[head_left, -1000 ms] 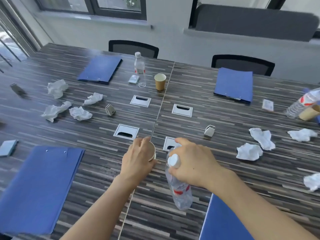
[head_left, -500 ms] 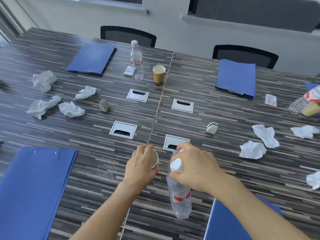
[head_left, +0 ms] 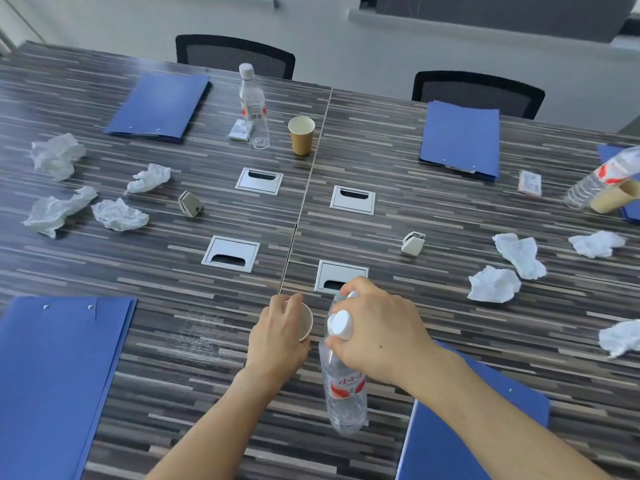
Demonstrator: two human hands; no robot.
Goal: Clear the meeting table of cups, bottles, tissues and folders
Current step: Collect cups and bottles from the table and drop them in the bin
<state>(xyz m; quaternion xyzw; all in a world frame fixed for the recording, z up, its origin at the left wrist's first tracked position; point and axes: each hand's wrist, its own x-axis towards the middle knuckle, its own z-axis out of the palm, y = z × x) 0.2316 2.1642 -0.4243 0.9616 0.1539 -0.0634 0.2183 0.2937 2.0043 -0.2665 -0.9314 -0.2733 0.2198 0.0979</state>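
Two black mesh-backed chairs stood at the far edge of the worktop (head_left: 433, 216), the left chair (head_left: 235, 55) and the right chair (head_left: 478, 93). Four silver cable hatches (head_left: 259, 181) (head_left: 352, 200) (head_left: 231, 253) (head_left: 343, 270) sat flush beside its centre seam, two on each side. A small grey-white clip-like object (head_left: 189, 203) lay left of them, and another clip-like object (head_left: 413, 243) lay to the right.

Meeting table (head_left: 180, 344), striped dark laminate, two halves butted — four metal cable hatches (head_left: 259, 181) at centre. On it: four blue folders (head_left: 159, 105), crumpled tissues (head_left: 119, 215) left and right, upright bottle (head_left: 253, 105) beside paper cup (head_left: 301, 135), two small pale blocks (head_left: 189, 203)
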